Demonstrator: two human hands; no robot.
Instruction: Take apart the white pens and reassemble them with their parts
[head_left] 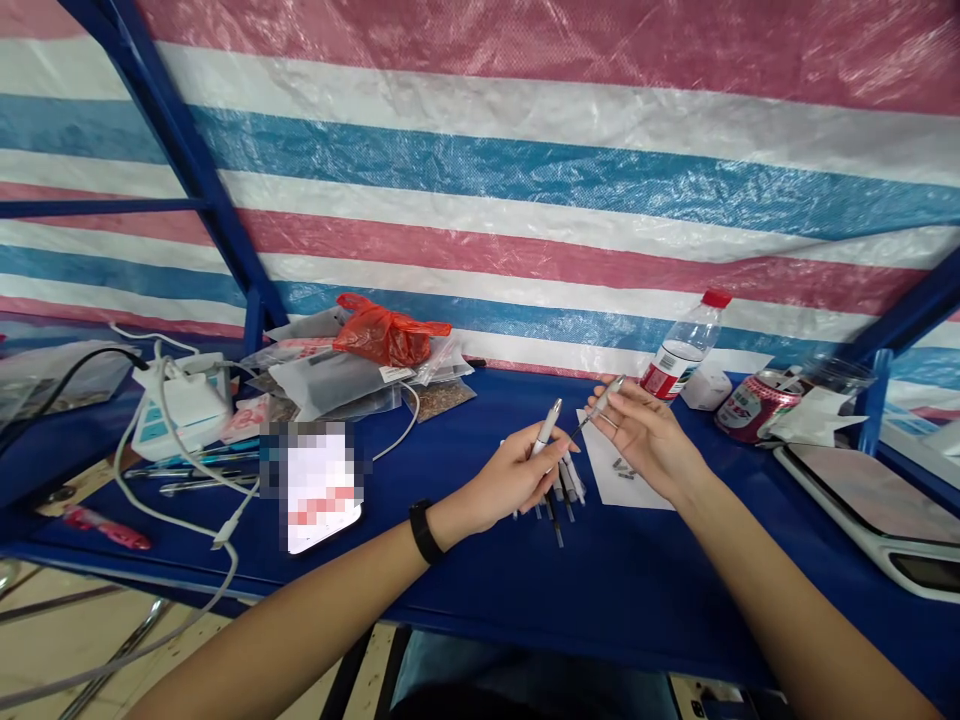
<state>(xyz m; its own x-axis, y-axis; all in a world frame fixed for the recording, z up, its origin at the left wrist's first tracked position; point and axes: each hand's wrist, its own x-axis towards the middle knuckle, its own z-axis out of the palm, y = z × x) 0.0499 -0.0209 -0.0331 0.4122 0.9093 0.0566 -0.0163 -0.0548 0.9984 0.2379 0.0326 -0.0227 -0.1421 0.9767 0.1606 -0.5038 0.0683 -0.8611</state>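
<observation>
My left hand (517, 473), with a black band on its wrist, is closed around a white pen (548, 428) whose silvery end points up. In my right hand (643, 432), the fingers pinch a grey-white pen piece (604, 398). A thin dark refill (580, 428) sticks out of that piece, down toward my left hand. Several pens with dark refill tips (556, 520) lie on the blue table (480, 590) below my left hand, partly hidden by it. Beside my right hand is a white paper sheet (611, 470) with several small grey pieces (623, 469) on it.
On the left stand a lit phone (322, 490), cables, a power strip (180, 410), pens and a red-handled item (109, 527). Plastic bags (390, 335) lie behind. A bottle (682, 345), a can (756, 405) and a scale (885, 500) are on the right.
</observation>
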